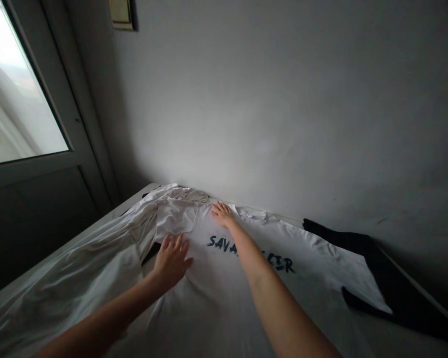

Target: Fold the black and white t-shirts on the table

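Observation:
A white T-shirt (216, 288) with dark brush-style lettering across its chest lies spread out in front of me. My left hand (171, 258) rests on it near the left sleeve, fingers apart. Farther up, my right hand (222, 214) lies flat by the left shoulder and collar, its fingers stretched out. My right forearm crosses over the lettering and hides its middle letters. Light wrinkles run through the cloth, and the right sleeve reaches over a black cloth.
Rumpled white cloth (100, 268) lies along the left side. The black cloth (399, 283) is at the right, against the grey wall (276, 109). A door with a glass pane (22, 94) stands at the left. A framed picture (121, 14) hangs above.

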The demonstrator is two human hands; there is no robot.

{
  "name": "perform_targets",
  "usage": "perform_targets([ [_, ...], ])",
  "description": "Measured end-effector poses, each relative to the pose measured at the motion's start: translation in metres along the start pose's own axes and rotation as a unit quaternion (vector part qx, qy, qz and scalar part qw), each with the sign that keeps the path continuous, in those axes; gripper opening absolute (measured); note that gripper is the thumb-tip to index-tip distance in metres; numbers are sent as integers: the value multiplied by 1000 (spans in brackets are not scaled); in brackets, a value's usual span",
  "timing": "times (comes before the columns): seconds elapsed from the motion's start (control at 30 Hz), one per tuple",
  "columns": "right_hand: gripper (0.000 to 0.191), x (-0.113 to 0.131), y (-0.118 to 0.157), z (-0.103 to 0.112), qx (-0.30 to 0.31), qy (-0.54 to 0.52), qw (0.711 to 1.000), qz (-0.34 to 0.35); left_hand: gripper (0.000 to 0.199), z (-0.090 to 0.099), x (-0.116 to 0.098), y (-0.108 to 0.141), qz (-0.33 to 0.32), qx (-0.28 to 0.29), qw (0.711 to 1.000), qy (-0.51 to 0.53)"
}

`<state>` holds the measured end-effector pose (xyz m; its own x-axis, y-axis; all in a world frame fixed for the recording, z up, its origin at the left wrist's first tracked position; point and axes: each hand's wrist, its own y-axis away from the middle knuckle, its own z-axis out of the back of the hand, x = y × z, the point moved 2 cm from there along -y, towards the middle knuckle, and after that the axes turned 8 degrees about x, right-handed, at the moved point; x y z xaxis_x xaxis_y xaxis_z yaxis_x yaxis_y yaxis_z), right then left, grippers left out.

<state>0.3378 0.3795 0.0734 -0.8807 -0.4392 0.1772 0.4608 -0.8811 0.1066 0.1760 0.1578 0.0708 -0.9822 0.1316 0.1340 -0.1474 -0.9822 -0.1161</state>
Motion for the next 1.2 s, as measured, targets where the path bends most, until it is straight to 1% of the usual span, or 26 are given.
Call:
perform_targets([
  [0.07,52,0,1,6,-36,-1,999,-13,34,11,-17,-26,2,4,1000,-4],
  [0.1,52,-1,6,7,-60,0,998,-13,32,16,-30,-44,-11,1,1000,8],
  [0.17,52,-10,24,5,-109,3,994,-4,36,20,-58,-88,-57,-8,997,49],
  [0.23,53,-35,49,-1,-135,9,991,3,46,17,-85,-133,-97,-8,991,96],
  [0.3,57,-75,80,-8,-116,22,993,-11,50,6,-102,-172,-127,14,982,138],
  [0.33,60,-101,95,-10,-93,27,995,-26,51,-1,-106,-187,-136,30,978,154],
  [0.4,63,-155,125,-11,-43,33,995,-79,54,-15,-103,-211,-139,57,975,166],
  [0.47,62,-205,148,-6,-13,36,985,-171,54,-23,-90,-228,-105,71,980,155],
  [0.5,61,-225,155,-1,-9,40,974,-222,54,-25,-83,-235,-78,72,983,149],
  [0.53,61,-239,159,3,-12,46,962,-270,52,-24,-78,-242,-48,71,986,145],
  [0.57,61,-248,160,8,-21,53,950,-307,49,-21,-74,-249,-20,70,987,142],
  [0.6,60,-252,156,13,-34,60,945,-320,46,-16,-73,-256,5,66,988,141],
  [0.63,58,-251,148,17,-48,64,948,-307,44,-11,-75,-263,22,60,988,142],
  [0.73,46,-235,116,26,-98,51,970,-216,40,4,-90,-284,39,29,989,140],
  [0.77,42,-231,106,28,-114,38,971,-205,39,6,-97,-289,41,24,989,141],
  [0.8,38,-229,97,31,-128,22,968,-213,37,7,-102,-294,48,26,988,143],
  [0.87,30,-230,84,34,-143,-11,959,-246,37,4,-109,-300,69,51,984,154],
  [0.93,22,-234,78,35,-134,-40,956,-258,37,-2,-112,-303,79,82,980,166],
  [0.97,20,-237,76,34,-127,-51,957,-257,36,-6,-112,-304,76,88,979,169],
  [1.03,19,-241,75,32,-123,-65,956,-258,33,-12,-111,-304,60,74,980,174],
  [1.1,20,-242,76,29,-134,-62,952,-268,31,-15,-109,-303,51,41,981,182],
  [1.2,24,-233,75,28,-159,-41,942,-294,30,-13,-112,-299,61,6,979,194],
])
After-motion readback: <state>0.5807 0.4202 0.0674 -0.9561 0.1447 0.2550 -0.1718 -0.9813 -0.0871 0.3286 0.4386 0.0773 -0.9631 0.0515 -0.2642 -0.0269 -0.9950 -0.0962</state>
